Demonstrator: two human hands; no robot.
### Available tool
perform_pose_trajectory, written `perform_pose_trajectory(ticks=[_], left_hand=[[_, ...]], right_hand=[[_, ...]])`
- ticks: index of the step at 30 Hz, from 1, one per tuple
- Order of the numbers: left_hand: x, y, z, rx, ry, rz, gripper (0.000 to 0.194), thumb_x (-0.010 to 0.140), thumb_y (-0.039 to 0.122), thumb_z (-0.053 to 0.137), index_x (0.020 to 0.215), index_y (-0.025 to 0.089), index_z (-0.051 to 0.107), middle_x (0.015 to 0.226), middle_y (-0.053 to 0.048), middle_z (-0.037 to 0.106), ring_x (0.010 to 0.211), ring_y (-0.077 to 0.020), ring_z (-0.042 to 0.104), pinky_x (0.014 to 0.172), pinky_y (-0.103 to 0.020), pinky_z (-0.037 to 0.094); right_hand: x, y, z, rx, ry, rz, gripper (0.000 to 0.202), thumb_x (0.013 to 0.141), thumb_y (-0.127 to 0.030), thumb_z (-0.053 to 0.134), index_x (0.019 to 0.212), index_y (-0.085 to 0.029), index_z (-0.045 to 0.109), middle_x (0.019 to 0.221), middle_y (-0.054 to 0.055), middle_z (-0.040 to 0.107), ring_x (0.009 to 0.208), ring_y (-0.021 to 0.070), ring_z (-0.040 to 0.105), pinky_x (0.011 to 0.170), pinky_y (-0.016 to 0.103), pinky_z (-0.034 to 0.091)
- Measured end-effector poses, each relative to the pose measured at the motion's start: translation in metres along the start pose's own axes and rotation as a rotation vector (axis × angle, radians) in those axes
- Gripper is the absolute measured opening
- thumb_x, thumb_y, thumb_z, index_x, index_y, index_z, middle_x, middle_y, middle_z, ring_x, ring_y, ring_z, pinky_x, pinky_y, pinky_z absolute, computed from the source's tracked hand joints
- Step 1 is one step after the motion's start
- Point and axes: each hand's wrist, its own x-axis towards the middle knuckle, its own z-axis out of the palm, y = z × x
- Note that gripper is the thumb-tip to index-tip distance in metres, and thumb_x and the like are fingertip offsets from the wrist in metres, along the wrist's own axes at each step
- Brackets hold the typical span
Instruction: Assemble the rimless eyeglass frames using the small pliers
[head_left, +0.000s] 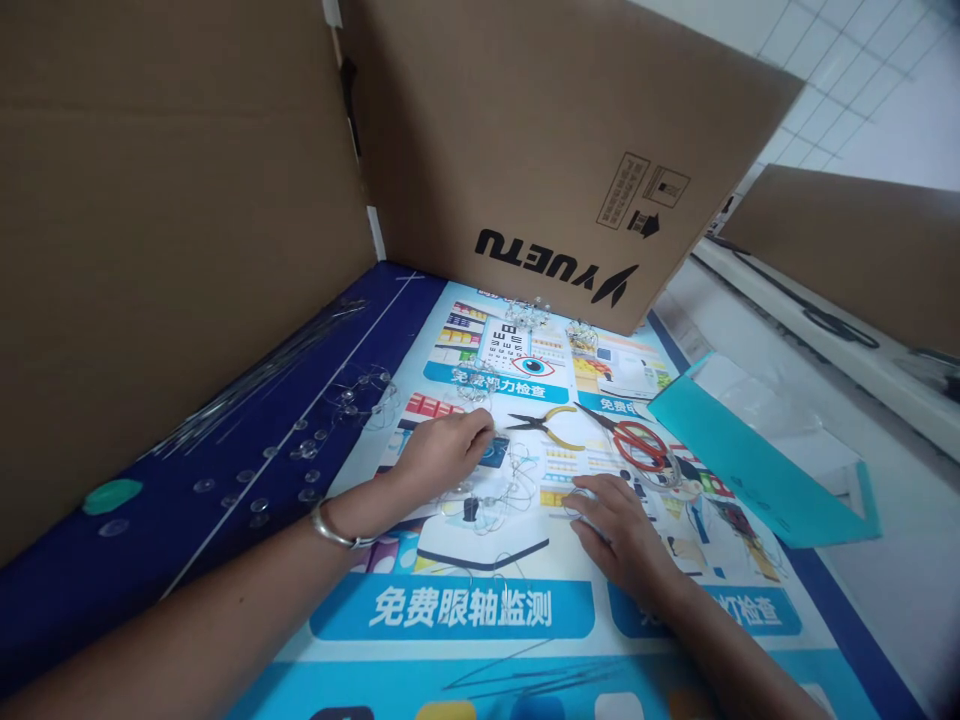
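My left hand [448, 447], a metal bangle [334, 528] at its wrist, is closed with fingertips pressed together above the printed sheet; what is in them is hidden. To the right, my right hand [619, 528] curls its fingers loosely around a thin wire loop [579, 492]. Between and below the hands lies a tangle of bent wires with clear beads [499, 495]. Beyond them are yellow-handled pliers [551, 424] with the jaws pointing left, and scissors with red handles [639, 443]. A clear roll or ring [667, 470] touches the scissors' handles.
Cardboard walls [525, 130] stand at the left and back. Straight wires [255, 385], loose clear discs [259, 505] and a green piece [112, 496] lie at left. Further beaded wire bundles [529, 314] sit at the back. A teal box [765, 470] is at right, cut wires [532, 680] in front.
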Motion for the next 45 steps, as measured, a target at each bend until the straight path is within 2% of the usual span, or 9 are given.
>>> perform_pose_trajectory(ticks=[16,21,26,28,33,36,40,42,45], left_hand=[[-0.001,-0.002,0.004,-0.012,0.023,0.011,0.015,0.086,0.025,0.042,0.089,0.019,0.055,0.071,-0.002,0.063,0.064,-0.0160,0.058,0.055,-0.023,0.032],[0.000,-0.003,0.005,-0.057,0.044,0.016,0.014,0.086,0.024,0.043,0.086,0.020,0.056,0.071,-0.002,0.063,0.065,-0.0161,0.057,0.057,-0.023,0.033],[0.001,-0.004,0.004,-0.168,0.051,-0.008,0.013,0.084,0.022,0.045,0.085,0.021,0.058,0.071,0.000,0.063,0.065,-0.0147,0.057,0.060,-0.022,0.037],[0.002,-0.004,0.003,-0.195,0.056,-0.008,0.012,0.084,0.021,0.046,0.085,0.021,0.058,0.074,0.000,0.063,0.068,-0.0145,0.058,0.061,-0.022,0.038],[0.002,-0.002,-0.002,-0.266,0.029,0.002,0.013,0.084,0.022,0.046,0.083,0.020,0.059,0.074,0.000,0.063,0.070,-0.0142,0.057,0.063,-0.021,0.039],[0.002,0.000,-0.005,-0.319,0.009,-0.023,0.014,0.084,0.023,0.046,0.081,0.019,0.059,0.072,0.000,0.062,0.067,-0.0134,0.056,0.062,-0.021,0.040],[0.003,0.000,-0.008,-0.378,-0.017,-0.028,0.015,0.083,0.023,0.045,0.080,0.018,0.059,0.070,0.001,0.061,0.065,-0.0124,0.054,0.060,-0.020,0.039],[0.004,-0.001,-0.008,-0.414,-0.030,-0.015,0.016,0.084,0.022,0.045,0.079,0.017,0.059,0.070,0.001,0.060,0.063,-0.0116,0.053,0.059,-0.020,0.039],[0.005,-0.003,-0.008,-0.480,-0.045,0.002,0.016,0.083,0.021,0.045,0.079,0.017,0.059,0.069,0.001,0.059,0.062,-0.0109,0.052,0.058,-0.020,0.039]], right_hand=[[-0.003,0.005,-0.002,0.069,0.170,-0.017,0.032,0.080,-0.019,0.051,0.111,-0.022,0.054,0.112,0.008,0.055,0.105,0.0235,0.047,0.090,0.044,0.038],[0.000,-0.022,-0.005,0.107,0.108,-0.116,0.029,0.080,-0.014,0.050,0.108,-0.021,0.054,0.107,0.007,0.057,0.103,0.0214,0.047,0.091,0.041,0.037],[0.014,-0.063,-0.005,0.081,0.053,-0.348,0.027,0.079,-0.017,0.051,0.106,-0.019,0.054,0.107,0.009,0.057,0.097,0.0223,0.048,0.084,0.039,0.040],[0.021,-0.078,0.000,0.058,0.091,-0.461,0.023,0.078,-0.021,0.051,0.101,-0.020,0.055,0.101,0.007,0.060,0.087,0.0205,0.050,0.073,0.035,0.043],[0.039,-0.094,0.009,0.108,0.196,-0.564,0.009,0.083,-0.027,0.049,0.088,-0.022,0.056,0.086,0.001,0.062,0.075,0.0152,0.050,0.060,0.027,0.038],[0.057,-0.080,0.002,0.227,0.174,-0.465,0.015,0.084,-0.017,0.043,0.087,-0.019,0.057,0.076,0.002,0.061,0.069,0.0133,0.049,0.065,0.029,0.038],[0.093,-0.045,-0.006,0.276,0.105,-0.040,0.014,0.083,-0.021,0.048,0.087,-0.022,0.061,0.080,0.002,0.061,0.080,0.0165,0.051,0.073,0.030,0.038],[0.111,-0.032,-0.004,0.288,0.041,0.087,0.012,0.078,-0.024,0.054,0.088,-0.024,0.062,0.081,0.002,0.060,0.082,0.0171,0.051,0.070,0.029,0.039],[0.129,-0.026,0.005,0.273,-0.037,0.087,0.007,0.074,-0.025,0.059,0.081,-0.024,0.062,0.076,0.000,0.058,0.080,0.0165,0.051,0.067,0.027,0.037]])
